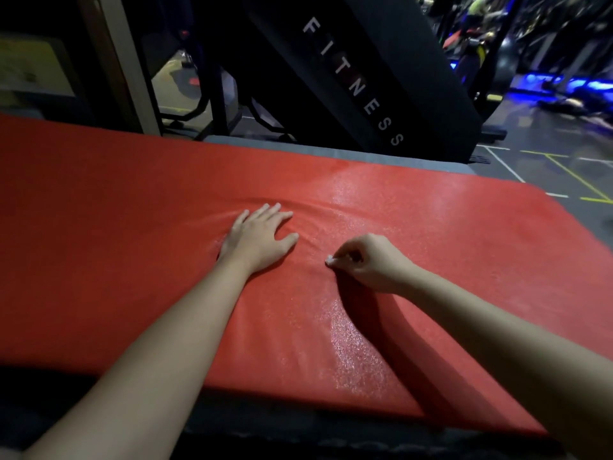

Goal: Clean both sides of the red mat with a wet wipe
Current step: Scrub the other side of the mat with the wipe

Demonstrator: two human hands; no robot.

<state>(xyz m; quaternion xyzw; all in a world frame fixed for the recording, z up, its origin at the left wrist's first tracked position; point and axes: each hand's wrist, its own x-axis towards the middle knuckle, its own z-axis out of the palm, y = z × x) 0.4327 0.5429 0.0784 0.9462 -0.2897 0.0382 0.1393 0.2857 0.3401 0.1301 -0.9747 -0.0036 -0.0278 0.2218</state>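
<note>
You can read one marking only: the word "FITNESS" in white capital letters, running lengthwise down the slanted black panel [365,78] of the machine directly behind the far edge of the red mat [132,210]. You find no other legible text, number, brand or sign on or around the mat.

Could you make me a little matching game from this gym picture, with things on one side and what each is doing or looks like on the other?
Things:
1. left hand
2. right hand
3. red mat
4. black machine

States:
A. carries the white word FITNESS
B. pinches a small white wipe
C. lies flat, palm down, fingers spread
D. shows a shiny, wet-looking streak

Pairs: 1-C, 2-B, 3-D, 4-A
</note>
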